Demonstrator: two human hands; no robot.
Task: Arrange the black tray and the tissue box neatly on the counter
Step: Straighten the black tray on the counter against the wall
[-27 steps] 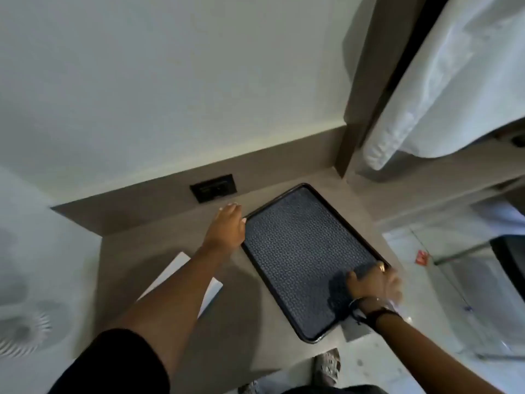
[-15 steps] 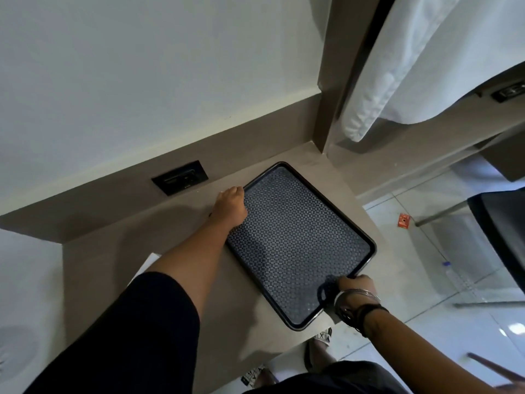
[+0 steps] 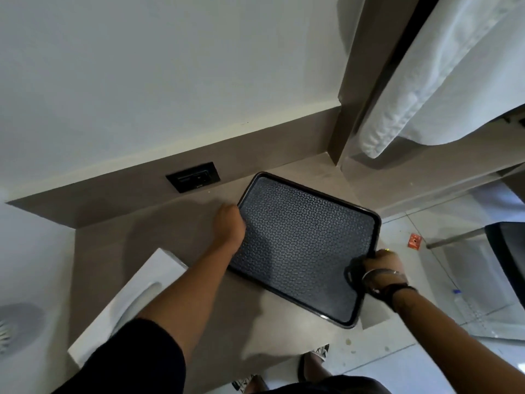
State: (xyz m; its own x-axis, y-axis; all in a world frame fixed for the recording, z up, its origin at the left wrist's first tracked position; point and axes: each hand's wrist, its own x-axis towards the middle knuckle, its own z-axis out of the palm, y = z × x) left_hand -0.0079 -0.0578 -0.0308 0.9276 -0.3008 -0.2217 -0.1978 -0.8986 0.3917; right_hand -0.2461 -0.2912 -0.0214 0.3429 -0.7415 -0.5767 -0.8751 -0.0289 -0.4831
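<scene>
Hands grip tray (image 3: 304, 245): left hand (image 3: 230, 226) closed on far edge, right hand (image 3: 382, 264) seemingly on overhanging corner; a careless shove could tip it off desk (image 3: 170, 231)

From my remote feed I see a pale wall (image 3: 170, 66) above a grey-brown backsplash (image 3: 136, 189) holding a black socket (image 3: 194, 177), white fabric (image 3: 443, 81) hanging at right, and glossy tiled floor (image 3: 426, 359) beneath.
</scene>
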